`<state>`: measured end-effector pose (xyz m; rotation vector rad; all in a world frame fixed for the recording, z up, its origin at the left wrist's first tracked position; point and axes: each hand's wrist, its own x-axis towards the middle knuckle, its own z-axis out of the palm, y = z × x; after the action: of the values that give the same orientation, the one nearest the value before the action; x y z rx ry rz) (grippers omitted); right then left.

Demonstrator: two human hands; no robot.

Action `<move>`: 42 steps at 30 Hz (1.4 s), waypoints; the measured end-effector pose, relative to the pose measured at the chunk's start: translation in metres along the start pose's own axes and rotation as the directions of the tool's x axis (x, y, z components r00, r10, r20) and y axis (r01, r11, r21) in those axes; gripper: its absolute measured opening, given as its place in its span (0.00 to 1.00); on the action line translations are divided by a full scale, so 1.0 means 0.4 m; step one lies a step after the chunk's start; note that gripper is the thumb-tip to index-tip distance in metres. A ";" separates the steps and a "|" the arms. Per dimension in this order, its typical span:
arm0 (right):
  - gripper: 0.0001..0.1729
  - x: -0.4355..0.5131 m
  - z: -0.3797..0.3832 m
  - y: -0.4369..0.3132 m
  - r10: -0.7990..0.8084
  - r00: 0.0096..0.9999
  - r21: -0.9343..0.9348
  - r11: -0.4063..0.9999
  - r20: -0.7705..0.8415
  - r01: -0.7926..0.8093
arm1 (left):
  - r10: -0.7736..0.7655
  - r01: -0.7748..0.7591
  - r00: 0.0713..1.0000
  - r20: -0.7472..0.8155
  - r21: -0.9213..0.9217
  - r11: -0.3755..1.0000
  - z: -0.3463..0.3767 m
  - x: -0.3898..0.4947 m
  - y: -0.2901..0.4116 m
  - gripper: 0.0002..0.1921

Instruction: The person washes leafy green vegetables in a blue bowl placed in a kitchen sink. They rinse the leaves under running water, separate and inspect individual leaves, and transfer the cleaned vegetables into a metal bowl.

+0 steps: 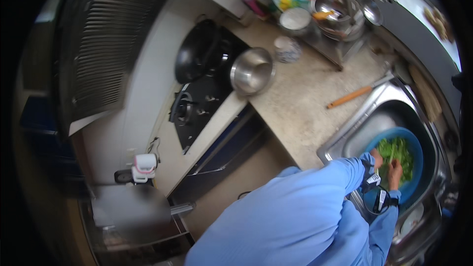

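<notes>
Leafy greens (404, 155) lie in a blue plastic basin (417, 151), which sits inside a stainless steel sink (364, 127). Both of my hands are over the basin, close together. My left hand (377, 157) is at the near edge of the greens; its fingers are partly hidden, so its grip cannot be made out. The fingers of my right hand (395, 173) are closed on a stalk of the greens. Bands with white labelled tags are on both wrists, over blue sleeves.
A knife with an orange handle (349, 97) lies on the countertop (295, 118) beside the sink. Left of it are a steel bowl (253, 71), a patterned jar (288, 49), a black wok (196, 51) and a gas hob (199, 107). Steel bowls (338, 14) are stacked at the back.
</notes>
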<state>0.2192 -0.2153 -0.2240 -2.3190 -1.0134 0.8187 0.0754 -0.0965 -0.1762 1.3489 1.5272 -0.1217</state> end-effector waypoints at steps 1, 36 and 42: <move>0.09 0.001 -0.011 -0.028 0.020 0.999 -0.022 1.000 0.030 -0.019 | -0.009 0.009 1.000 -0.014 0.030 0.999 -0.012 0.003 0.010 0.13; 0.08 -0.144 -0.046 -0.374 0.072 0.997 0.448 0.892 -0.004 -0.063 | 0.374 0.323 0.645 0.666 -0.682 0.657 -0.163 -0.034 0.020 0.14; 0.13 -0.141 -0.060 -0.304 0.236 0.962 0.725 0.639 0.134 -0.258 | 0.205 0.314 0.771 0.602 -0.640 0.701 -0.157 -0.014 0.000 0.12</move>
<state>0.1457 -0.1885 -0.1124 -1.7249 -0.2460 1.1155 0.0363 -0.0592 -0.1441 0.5108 0.8526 -0.0083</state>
